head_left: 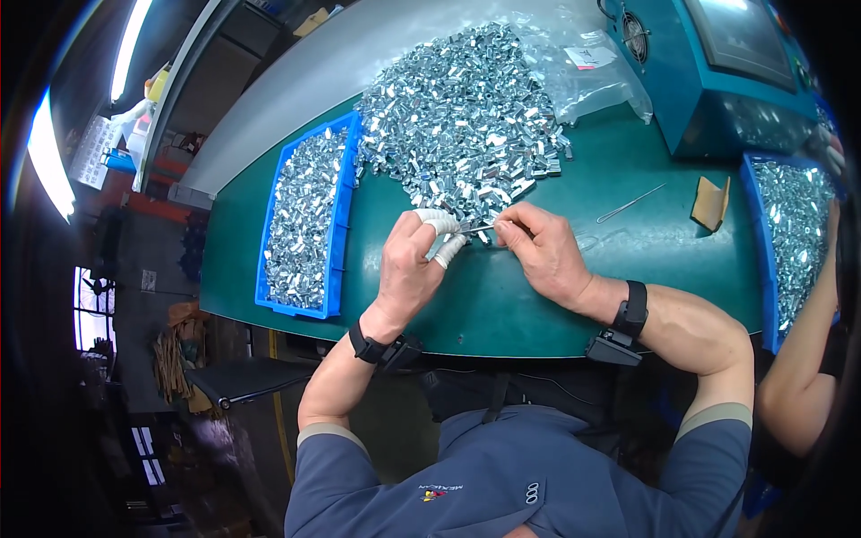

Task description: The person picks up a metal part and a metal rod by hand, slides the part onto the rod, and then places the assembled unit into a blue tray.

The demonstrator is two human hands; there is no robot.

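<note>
My left hand [406,267], with white tape wrapped round its thumb and a finger, is closed in a pinch at the near edge of the heap. A small silver metal piece [464,228] shows at its fingertips, partly hidden by them. My right hand [554,258] pinches a thin metal rod [482,229] whose far end reaches the piece in my left fingers. Just beyond both hands lies a large heap of small shiny metal pieces [466,117] on the green tabletop [395,309].
A blue tray [334,269] of similar pieces stands at the left, another blue tray [769,269] at the right by a co-worker's arm [807,386]. A looped wire [630,204], a brown cardboard scrap [710,204], a clear plastic bag [596,85] and a teal machine [700,108] lie or stand right.
</note>
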